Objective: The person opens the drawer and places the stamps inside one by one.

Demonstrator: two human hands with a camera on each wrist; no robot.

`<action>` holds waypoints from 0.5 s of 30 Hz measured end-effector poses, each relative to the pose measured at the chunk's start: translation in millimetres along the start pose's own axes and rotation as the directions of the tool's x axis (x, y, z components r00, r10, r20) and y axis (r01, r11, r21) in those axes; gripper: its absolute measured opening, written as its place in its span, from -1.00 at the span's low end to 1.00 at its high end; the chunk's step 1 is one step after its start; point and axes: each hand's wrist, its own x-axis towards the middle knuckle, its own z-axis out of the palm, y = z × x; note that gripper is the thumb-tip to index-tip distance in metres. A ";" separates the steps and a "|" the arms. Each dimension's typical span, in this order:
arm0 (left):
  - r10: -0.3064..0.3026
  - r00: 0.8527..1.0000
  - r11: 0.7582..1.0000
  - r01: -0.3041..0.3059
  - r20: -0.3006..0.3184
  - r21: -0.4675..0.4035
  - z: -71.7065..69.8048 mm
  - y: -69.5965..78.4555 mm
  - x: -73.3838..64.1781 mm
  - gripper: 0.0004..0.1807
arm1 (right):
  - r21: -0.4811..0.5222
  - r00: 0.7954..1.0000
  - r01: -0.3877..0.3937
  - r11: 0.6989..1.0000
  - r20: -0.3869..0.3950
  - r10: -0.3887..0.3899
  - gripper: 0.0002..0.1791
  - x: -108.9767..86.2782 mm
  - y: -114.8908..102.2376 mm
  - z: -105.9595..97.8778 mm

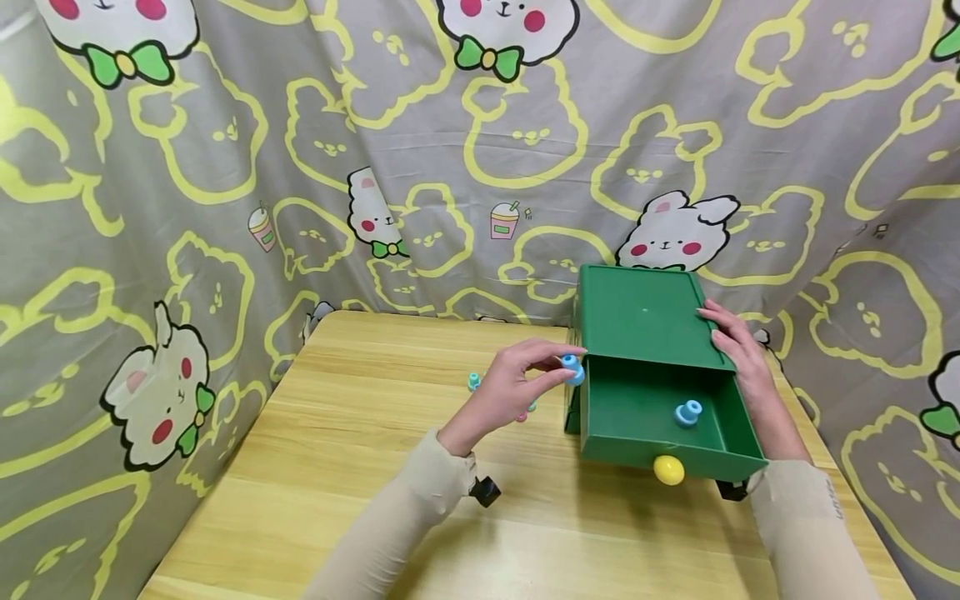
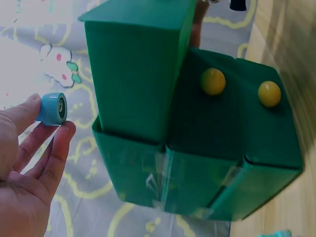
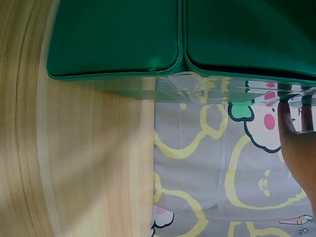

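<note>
Between thumb and fingertips, my left hand [image 1: 504, 392] pinches a small light-blue toy stamp [image 1: 574, 370], held beside the left edge of the pulled-out top drawer [image 1: 622, 451]. The left wrist view shows the dark patterned round end of this stamp [image 2: 60, 109]. Inside the drawer stands a second blue stamp [image 1: 687, 412]. The green drawer cabinet [image 1: 645, 312] has a yellow knob [image 1: 669, 470] on the drawer front. My right hand [image 1: 752, 367] rests against the cabinet's right side, fingertips at its top edge; in the right wrist view its fingers [image 3: 285, 118] touch the side wall.
Two lower drawers with yellow knobs [image 2: 213, 81] are closed beneath the pulled-out one. On the wooden table [image 1: 322, 467], a teal stamp [image 1: 474, 382] and a small pink piece [image 1: 521, 417] lie partly behind my left hand. A patterned curtain [image 1: 420, 167] hangs behind the table.
</note>
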 end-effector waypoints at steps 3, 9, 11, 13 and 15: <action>0.026 1.000 1.000 -0.026 0.017 -0.015 6.8 4.3 5.6 -0.66 | -0.007 1.000 0.000 1.000 0.001 0.000 -0.52 -0.2 -0.1 -0.5; 0.079 0.995 0.997 -0.078 0.054 -0.016 22.3 10.9 18.6 -0.65 | -0.017 1.000 0.007 1.000 -0.011 -0.007 -0.53 0.8 0.9 -1.5; 0.097 0.993 0.995 -0.096 0.071 -0.015 27.5 12.9 22.5 -0.65 | -0.009 1.000 0.002 1.000 -0.012 -0.002 -0.54 1.1 0.7 -1.4; 0.104 0.991 0.995 -0.103 0.087 -0.018 32.4 15.1 25.7 -0.65 | -0.012 1.000 0.001 1.000 -0.009 -0.001 -0.53 1.0 0.4 -1.1; 0.108 0.989 0.994 -0.107 0.103 -0.012 37.0 17.2 28.4 -0.65 | -0.019 1.000 -0.001 1.000 -0.012 0.000 -0.54 0.6 -0.1 -0.7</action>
